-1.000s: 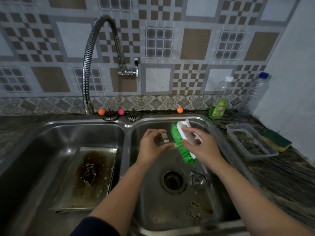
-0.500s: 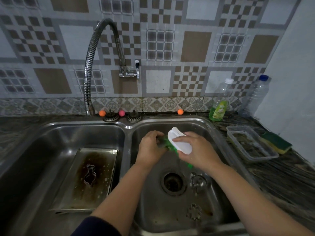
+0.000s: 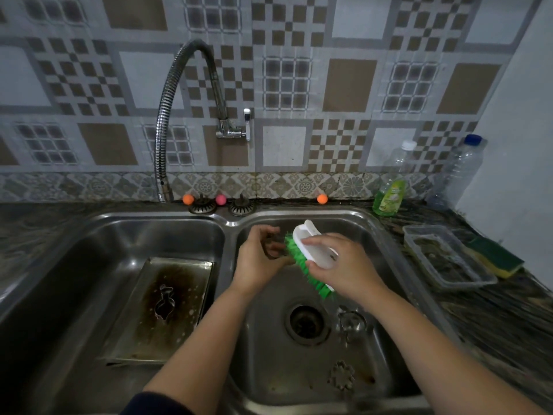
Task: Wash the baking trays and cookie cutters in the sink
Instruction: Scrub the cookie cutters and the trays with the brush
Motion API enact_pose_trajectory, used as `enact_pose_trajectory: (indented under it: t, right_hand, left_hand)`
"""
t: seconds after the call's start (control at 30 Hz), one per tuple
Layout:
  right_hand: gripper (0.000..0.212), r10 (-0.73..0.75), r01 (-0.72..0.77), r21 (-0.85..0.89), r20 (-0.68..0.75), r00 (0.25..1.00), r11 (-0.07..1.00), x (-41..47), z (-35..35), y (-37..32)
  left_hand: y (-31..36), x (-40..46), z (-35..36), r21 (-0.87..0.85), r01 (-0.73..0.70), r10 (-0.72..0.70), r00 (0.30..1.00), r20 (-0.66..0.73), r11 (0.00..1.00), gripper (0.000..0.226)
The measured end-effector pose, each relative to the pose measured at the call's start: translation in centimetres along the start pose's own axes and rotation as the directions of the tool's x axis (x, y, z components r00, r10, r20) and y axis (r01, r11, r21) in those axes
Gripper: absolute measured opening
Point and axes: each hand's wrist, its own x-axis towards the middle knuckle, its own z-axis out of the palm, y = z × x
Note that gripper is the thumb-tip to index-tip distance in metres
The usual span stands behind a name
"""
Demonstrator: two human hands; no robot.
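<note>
Over the right basin [image 3: 386, 265] my left hand [image 3: 258, 263] pinches a small metal cookie cutter [image 3: 270, 250], partly hidden by my fingers. My right hand [image 3: 344, 265] grips a white scrub brush with green bristles [image 3: 308, 259], the bristles against the cutter. A soiled baking tray [image 3: 197, 298] lies in the left basin [image 3: 89, 250] with a cookie cutter [image 3: 164, 304] on it. Two more cutters rest on the right basin floor: a round one [image 3: 351, 322] and a flower-shaped one [image 3: 341, 375] near the front.
A flexible chrome tap [image 3: 167, 121] arcs over the divider. On the counter at right stand a green dish soap bottle [image 3: 389, 193], a clear bottle [image 3: 457, 172], a plastic container [image 3: 446, 259] and a green-yellow sponge [image 3: 496, 260]. The drain [image 3: 306, 323] sits in the right basin.
My right hand has swung the brush back and forth across the cutter held in my left hand; the bristles now face left against it. The head camera dipped slightly.
</note>
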Motion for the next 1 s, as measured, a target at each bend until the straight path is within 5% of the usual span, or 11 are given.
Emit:
enact_pose_trajectory:
  t: [0.2,0.33,0.43,0.63,0.73,0.87,1.0]
  right_hand:
    - [0.032,0.009,-0.023,0.272,0.053,0.999,0.962,0.3,0.1,0.0]
    - [0.032,-0.063,0.024,0.343,0.104,0.993,0.939,0.5,-0.2,-0.3]
    - [0.030,-0.121,0.068,0.378,0.118,0.986,0.923,0.9,0.2,-0.5]
    - [0.034,-0.170,0.095,0.315,0.222,0.960,0.944,0.6,1.9,-0.7]
    - [0.035,-0.224,0.156,0.312,0.197,0.954,0.937,0.6,2.1,-0.8]
    - [0.038,-0.333,0.318,0.147,0.089,0.939,0.936,1.8,1.8,-1.8]
    - [0.037,-0.493,0.554,-0.196,0.287,0.821,0.809,1.9,2.8,-3.0]
  left_hand:
    - [1.0,-0.3,-0.9,-0.361,0.068,-0.091,0.995,-0.048,0.930,0.061]
    - [1.9,-0.9,-2.1,-0.504,0.108,-0.151,0.988,-0.044,0.857,0.040]
    - [2.8,-1.6,-1.8,-0.681,0.160,-0.236,0.971,-0.020,0.715,0.033]
    - [3.5,-3.3,-2.0,-0.761,0.442,-0.506,0.845,0.175,0.475,0.067]
    - [3.7,-4.0,-3.0,-0.847,0.418,-0.625,0.768,0.137,0.328,0.052]
    - [3.6,-4.3,-4.1,-0.792,0.459,-0.667,0.739,0.090,0.402,0.046]
    - [3.9,-3.8,-3.7,-0.680,0.504,-0.632,0.771,0.076,0.533,0.045]
